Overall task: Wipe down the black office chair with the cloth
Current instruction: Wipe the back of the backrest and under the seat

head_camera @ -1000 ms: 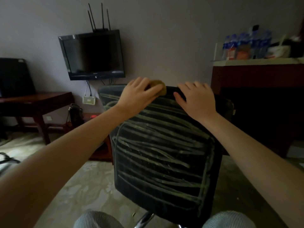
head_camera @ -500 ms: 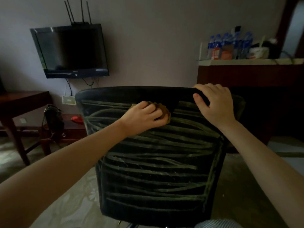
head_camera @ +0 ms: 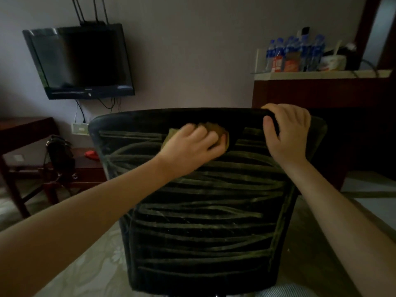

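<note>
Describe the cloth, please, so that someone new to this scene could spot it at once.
Start at the black office chair filling the middle of the view, its backrest streaked with pale lines. Just below its top edge, the left hand holds a wad against the back: that is the cloth, the only yellowish-brown thing on the dark chair.

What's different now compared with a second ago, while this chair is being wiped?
The left hand, holding the cloth, slid down from the top edge of the chair onto the upper face of its back. The right hand still grips the top edge.
</note>
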{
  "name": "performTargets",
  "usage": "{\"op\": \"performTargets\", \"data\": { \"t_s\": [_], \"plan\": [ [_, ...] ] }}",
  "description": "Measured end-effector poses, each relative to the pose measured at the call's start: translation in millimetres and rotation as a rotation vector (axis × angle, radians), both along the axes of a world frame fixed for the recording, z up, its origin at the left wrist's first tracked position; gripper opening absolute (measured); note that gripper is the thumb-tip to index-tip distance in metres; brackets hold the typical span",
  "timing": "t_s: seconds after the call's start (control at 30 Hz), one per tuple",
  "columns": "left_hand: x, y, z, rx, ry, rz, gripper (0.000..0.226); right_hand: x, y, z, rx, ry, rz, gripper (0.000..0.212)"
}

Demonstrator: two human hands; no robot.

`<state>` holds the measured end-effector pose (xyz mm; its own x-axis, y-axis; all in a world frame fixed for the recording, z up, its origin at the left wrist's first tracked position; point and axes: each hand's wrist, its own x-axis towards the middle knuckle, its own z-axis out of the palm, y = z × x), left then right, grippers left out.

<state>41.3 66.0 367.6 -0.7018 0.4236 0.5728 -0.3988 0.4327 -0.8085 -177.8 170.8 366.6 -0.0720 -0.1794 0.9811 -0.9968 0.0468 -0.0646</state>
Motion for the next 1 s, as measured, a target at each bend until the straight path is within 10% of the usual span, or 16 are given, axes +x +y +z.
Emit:
{"op": "performTargets", "data": {
  "t_s": [0.2, 0.5, 0.83, 1.0],
  "plan": [
    [14, -7, -22, 0.031, -0.304, 0.079, 0.049, 31, -1, -18, -0.046, 0.121, -0.088, 0.038],
    [41, -12, 32, -0.048, 0.167, -0.023, 0.026, 70, -36, 9, -0.047, 0.322, 0.012, 0.035],
    [58, -39, -32, -0.054, -0.04, 0.043, 0.029, 65, -52, 4, -0.218, 0.325, -0.009, 0.032],
    [71, -34, 19, -0.132, 0.175, -0.02, 0.02, 64, -54, 3, -0.243, 0.329, 0.003, 0.029]
  ]
}}
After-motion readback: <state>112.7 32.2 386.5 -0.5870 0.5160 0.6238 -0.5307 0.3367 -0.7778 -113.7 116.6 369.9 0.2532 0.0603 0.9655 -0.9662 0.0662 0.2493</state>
